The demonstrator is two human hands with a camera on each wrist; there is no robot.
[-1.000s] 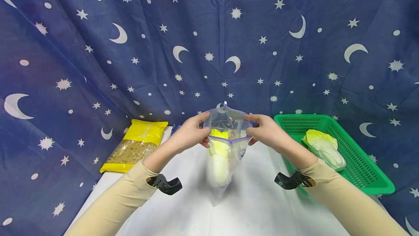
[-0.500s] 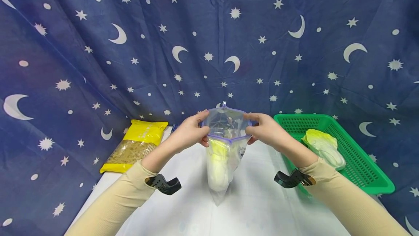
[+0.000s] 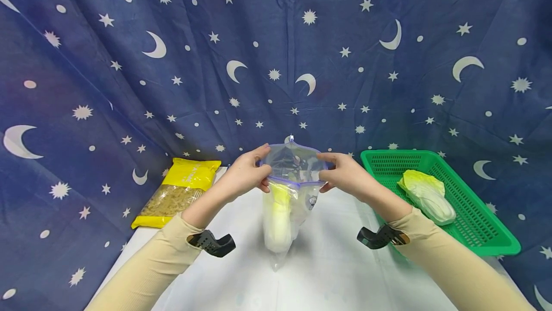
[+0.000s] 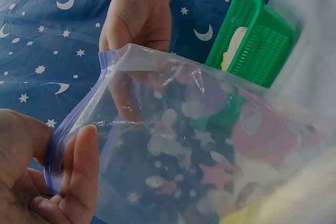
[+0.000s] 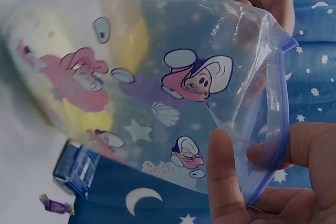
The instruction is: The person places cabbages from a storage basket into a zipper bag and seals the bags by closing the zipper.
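A clear zip bag (image 3: 304, 201) with a purple zip edge and printed cartoon figures hangs between both hands, its mouth spread wide. Inside it a napa cabbage (image 3: 277, 227) stands upright, yellow leaves up and white stem end down. My left hand (image 3: 247, 172) pinches the left side of the mouth between thumb and fingers. On the opposite side my right hand (image 3: 345, 174) pinches the edge likewise. In the left wrist view, fingers (image 4: 84, 163) lie along the bag's outside. Whether the bag's bottom corner touches the table cannot be told.
At the right, a green basket (image 3: 478, 215) holds another napa cabbage (image 3: 427, 196). A yellow packet (image 3: 178, 193) with a see-through window leans at the back left. The right wrist view shows a blue box (image 5: 76, 166) and a small purple wrapped piece (image 5: 56, 204).
The cabbage's yellow top, earlier visible in the bag's mouth, now sits below the front zip edge. Both hands and the bag have shifted slightly left.
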